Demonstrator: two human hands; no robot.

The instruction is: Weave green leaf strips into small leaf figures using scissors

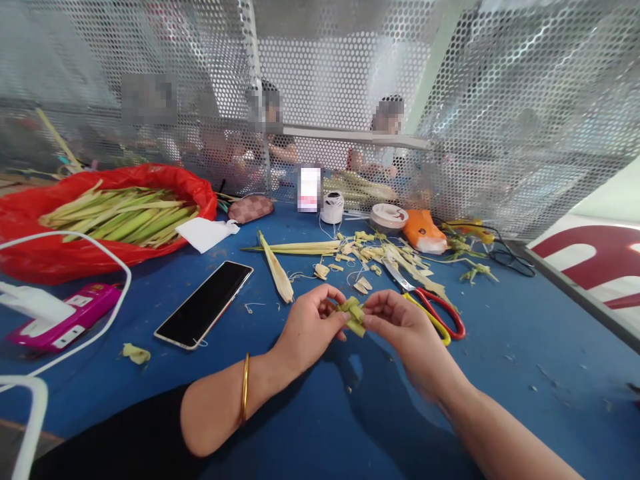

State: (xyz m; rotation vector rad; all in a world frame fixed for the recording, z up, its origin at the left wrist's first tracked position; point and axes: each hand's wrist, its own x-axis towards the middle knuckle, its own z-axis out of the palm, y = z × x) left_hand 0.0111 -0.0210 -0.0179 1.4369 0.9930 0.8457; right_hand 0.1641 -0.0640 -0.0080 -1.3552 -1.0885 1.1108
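Observation:
A small folded piece of green leaf (356,316) is held above the blue table between my two hands. My left hand (315,327) pinches its left side between thumb and fingers. On its right side, the thumb and fingertips of my right hand (405,330) grip it too. Scissors with red and yellow handles (450,317) lie just behind my right hand, blades pointing away to the left. Behind my hands are scattered leaf scraps (370,253) and a pale pointed husk leaf (277,270).
A red plastic bag (200,187) of long leaves stands at the left. Nearby are a phone (205,303), a magenta power strip (95,313) and a white cable. Behind sit a thread spool (332,208), a tape roll (389,217) and an orange packet (425,230), before a perforated metal screen (345,73).

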